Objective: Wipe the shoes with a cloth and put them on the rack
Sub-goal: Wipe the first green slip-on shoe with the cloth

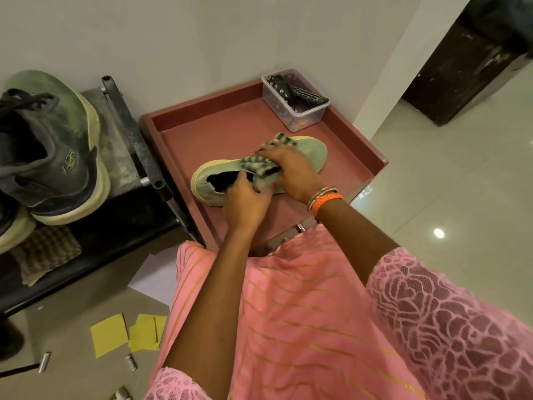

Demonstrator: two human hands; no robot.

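Middle of the pale green shoe (pixel 313 150) hidden under the striped cloth (pixel 259 164) and right hand (pixel 288 168); near side of its collar covered by left hand (pixel 248 200). Right fingertips buried in cloth, grip unclear. Second dark shoe (pixel 11 226) on the rack (pixel 129 134) cut off by left edge, only a sole corner shows. Checked cloth (pixel 46 255) on lower shelf partly under it. Items in the clear plastic box (pixel 291 99) too jumbled to tell beyond a remote. Metal tool (pixel 43 362) on floor cut by left edge, bottom-edge object too cropped to name
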